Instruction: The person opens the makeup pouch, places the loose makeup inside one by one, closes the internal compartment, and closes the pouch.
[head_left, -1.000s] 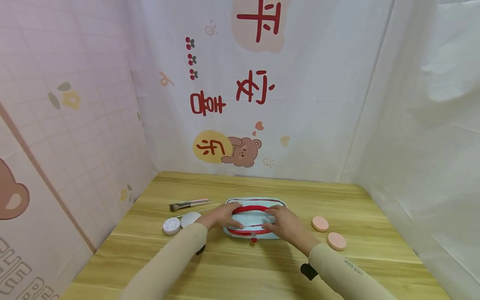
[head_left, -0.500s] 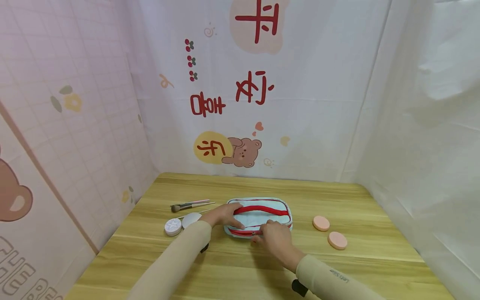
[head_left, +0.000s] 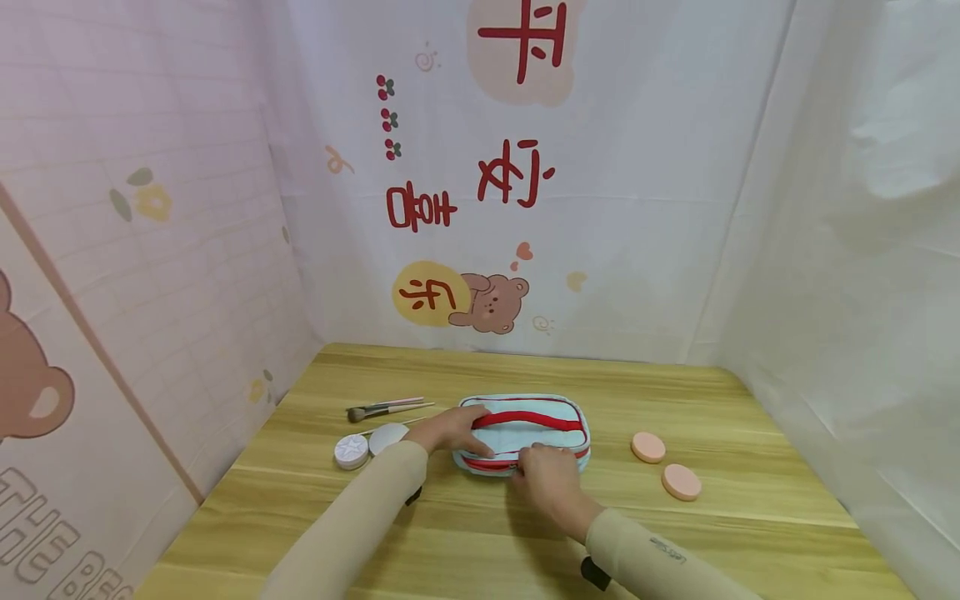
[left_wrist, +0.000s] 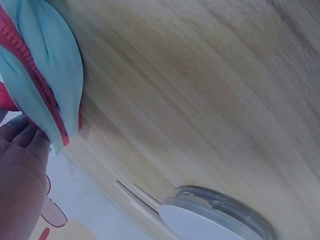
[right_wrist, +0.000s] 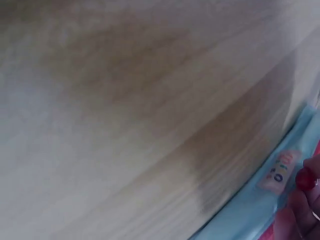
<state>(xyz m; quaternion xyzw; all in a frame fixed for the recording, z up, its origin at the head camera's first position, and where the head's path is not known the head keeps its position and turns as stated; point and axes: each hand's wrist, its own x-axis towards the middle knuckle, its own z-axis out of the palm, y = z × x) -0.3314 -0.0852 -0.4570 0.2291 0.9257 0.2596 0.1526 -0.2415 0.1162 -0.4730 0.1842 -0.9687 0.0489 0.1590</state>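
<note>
1. Right sleeve [head_left: 660, 554] and left sleeve [head_left: 345, 521]: both cream, reaching over the table [head_left: 465, 550] toward the pouch [head_left: 517, 435] from its near side. A dark band [head_left: 596, 573] shows under the right one.

2. Right hand [head_left: 551, 483]: at the near edge of the pouch, its fingers curled in and pinching the zip pull [right_wrist: 306, 179], whose red bead shows in the right wrist view.

3. Nearer peach disc [head_left: 681, 482] and farther peach disc [head_left: 648, 447]: lying flat to the right of the pouch, near each other but apart.

4. White round case [head_left: 351, 451]: left of the pouch, with a star on its top.

5. Pouch: pale blue, resting on the table. A red handle [head_left: 525, 417] spans its top; a red zip [head_left: 483, 464] runs along its near side, where a lettered patch [right_wrist: 280, 171] lies just beside the zip pull.

6. Left hand [head_left: 450, 431]: at the left end of the pouch, touching it, fingers spread over the top.

7. Pale disc [head_left: 387, 437]: between the white round case and the pouch, partly covered by the left forearm.

8. Brushes [head_left: 390, 409]: beyond the pale disc, left of the pouch.

9. Cloth backdrop [head_left: 637, 208]: behind the pouch, printed with red characters and a brown bear [head_left: 495, 306].
</note>
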